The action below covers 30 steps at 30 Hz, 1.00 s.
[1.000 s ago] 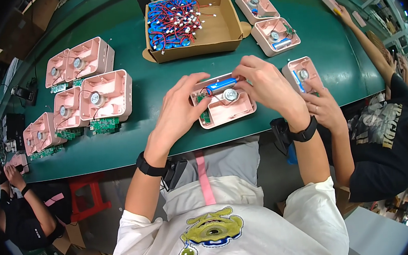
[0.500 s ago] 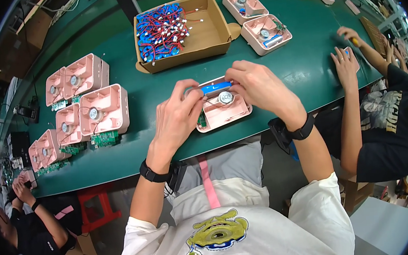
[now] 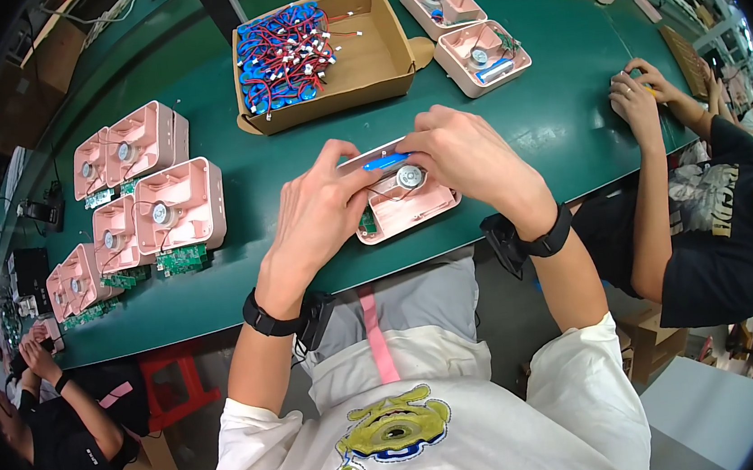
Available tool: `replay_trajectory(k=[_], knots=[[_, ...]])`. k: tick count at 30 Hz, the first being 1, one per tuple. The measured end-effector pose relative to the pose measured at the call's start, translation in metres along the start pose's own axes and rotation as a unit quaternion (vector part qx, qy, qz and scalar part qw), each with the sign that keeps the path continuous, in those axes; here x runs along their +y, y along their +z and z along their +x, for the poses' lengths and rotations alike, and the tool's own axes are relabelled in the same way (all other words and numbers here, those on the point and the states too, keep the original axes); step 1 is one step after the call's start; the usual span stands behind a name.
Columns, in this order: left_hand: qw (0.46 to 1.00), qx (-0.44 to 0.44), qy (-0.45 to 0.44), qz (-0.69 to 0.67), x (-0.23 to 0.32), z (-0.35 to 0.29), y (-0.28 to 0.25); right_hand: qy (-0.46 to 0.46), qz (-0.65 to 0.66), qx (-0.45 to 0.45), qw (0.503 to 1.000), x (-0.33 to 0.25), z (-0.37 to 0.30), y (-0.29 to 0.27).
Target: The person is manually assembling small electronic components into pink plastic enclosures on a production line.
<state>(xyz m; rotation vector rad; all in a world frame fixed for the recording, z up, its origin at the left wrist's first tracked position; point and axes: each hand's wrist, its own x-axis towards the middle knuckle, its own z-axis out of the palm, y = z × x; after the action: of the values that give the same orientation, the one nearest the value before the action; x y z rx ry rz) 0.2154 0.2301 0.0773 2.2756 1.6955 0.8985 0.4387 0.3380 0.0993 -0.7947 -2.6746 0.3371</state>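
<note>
A pink plastic housing [image 3: 420,214] lies on the table in front of me, with a round speaker [image 3: 409,176] inside it and the edge of a green circuit board [image 3: 366,224] at its left. Along its far wall sits a blue cylindrical battery [image 3: 385,161]. The fingers of my left hand [image 3: 315,206] are closed at the battery's left end. My right hand [image 3: 470,153] has its fingers bent over the right end. My fingers partly cover the battery and the housing's far corners.
Beyond my hands, a cardboard box [image 3: 381,90] holds many wired blue batteries [image 3: 282,58]. Several pink housings [image 3: 207,201] with speakers and circuit boards stand at left. Two more housings [image 3: 506,73] are at the far right. Co-workers sit on both sides, with a person's hands [image 3: 640,105] at right.
My fingers have closed further over the battery, which shows less now. The whole view has shifted slightly. The co-worker's hands at right have come together.
</note>
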Motion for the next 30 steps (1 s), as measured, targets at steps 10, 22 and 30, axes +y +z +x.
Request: replay_trajectory(k=[10, 22, 30], knots=[[0.882, -0.060, -0.249, -0.396, 0.034, -0.022, 0.016, 0.269, -0.074, 0.045, 0.959, -0.088, -0.064, -0.009], [0.974, 0.162, -0.052, -0.151, 0.033, -0.084, -0.036, 0.292, -0.228, 0.132, 0.919, 0.015, -0.112, -0.005], [0.769, 0.494, -0.378, -0.149, -0.046, -0.168, -0.089, -0.075, 0.090, 0.048, 0.992, -0.128, 0.040, 0.012]])
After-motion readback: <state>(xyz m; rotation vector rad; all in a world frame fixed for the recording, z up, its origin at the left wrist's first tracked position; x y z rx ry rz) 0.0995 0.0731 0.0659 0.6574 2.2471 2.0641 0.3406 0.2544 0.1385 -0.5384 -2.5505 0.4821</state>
